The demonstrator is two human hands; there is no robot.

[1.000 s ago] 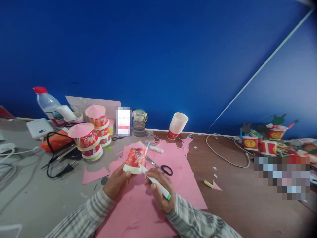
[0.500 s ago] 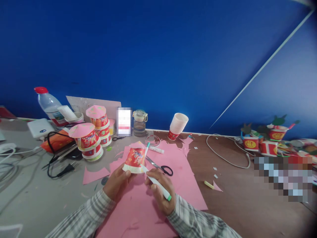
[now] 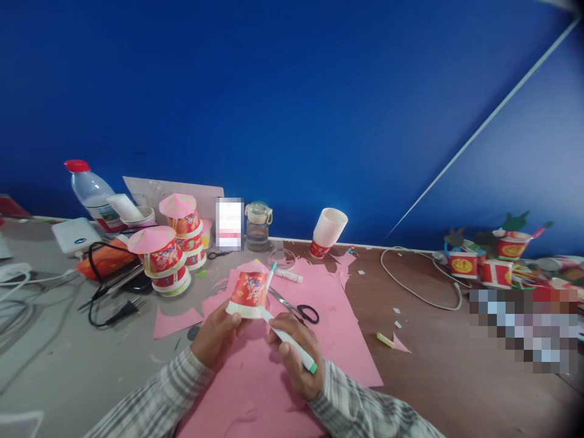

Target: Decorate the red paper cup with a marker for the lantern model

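Note:
My left hand (image 3: 219,336) is closed on a red printed paper cup (image 3: 249,291), which it holds upside down with the pale rim toward me. In my right hand (image 3: 298,353) is a white marker (image 3: 292,342) with a green end, its tip at the lower right of the cup's rim. Black-handled scissors (image 3: 308,314) lie just beyond my right hand on a large pink paper sheet (image 3: 351,353). A capped pen or marker with a teal end (image 3: 272,267) and a white tube (image 3: 289,276) are behind the cup.
At left stand two cup stacks with pink paper cone tops (image 3: 151,239), beside a black plug and cord (image 3: 121,311). A glass jar (image 3: 258,228) and a stack of paper cups (image 3: 329,228) are at the back. More decorated cups (image 3: 463,265) sit at far right, past a looped cable (image 3: 420,295).
The marker's tip has shifted slightly down, from the cup's printed side to its rim. My left hand and the cup have hardly moved.

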